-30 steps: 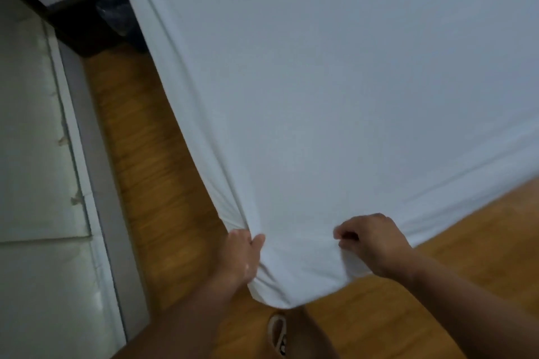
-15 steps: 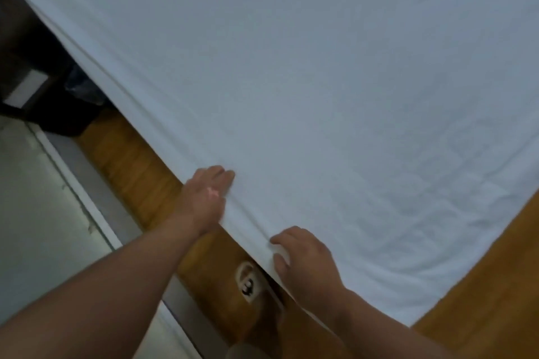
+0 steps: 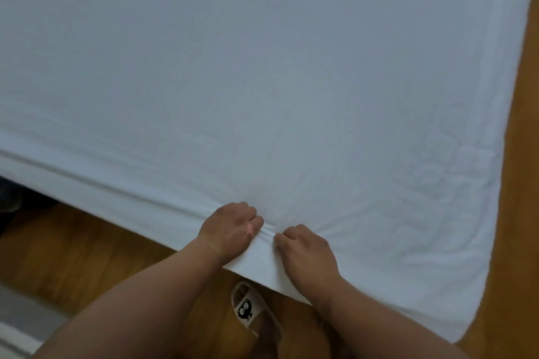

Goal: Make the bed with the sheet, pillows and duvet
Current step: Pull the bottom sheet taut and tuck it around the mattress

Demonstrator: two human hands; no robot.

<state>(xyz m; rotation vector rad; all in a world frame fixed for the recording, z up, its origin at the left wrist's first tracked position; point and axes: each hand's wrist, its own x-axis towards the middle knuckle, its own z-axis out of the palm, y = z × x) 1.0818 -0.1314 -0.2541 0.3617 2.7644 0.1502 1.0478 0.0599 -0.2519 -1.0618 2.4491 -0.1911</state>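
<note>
A white sheet (image 3: 262, 67) covers the bed and fills most of the view, smooth in the middle and wrinkled toward the right corner. At its near edge my left hand (image 3: 230, 230) and my right hand (image 3: 303, 251) sit close together, each with fingers curled into the cloth. A small bunch of fabric is gathered between them. The sheet's edge hangs down just below my hands. No pillows or duvet are in view.
Wooden floor (image 3: 73, 248) runs under the bed's near edge and along the right side (image 3: 522, 183). A slipper with a cartoon face (image 3: 245, 306) is on my foot below my hands. A pale strip of floor or threshold (image 3: 20, 326) lies at the lower left.
My hands have come together from the corner to the near edge and now bunch the sheet between them. The view has swung so the bed's edge runs across the frame.
</note>
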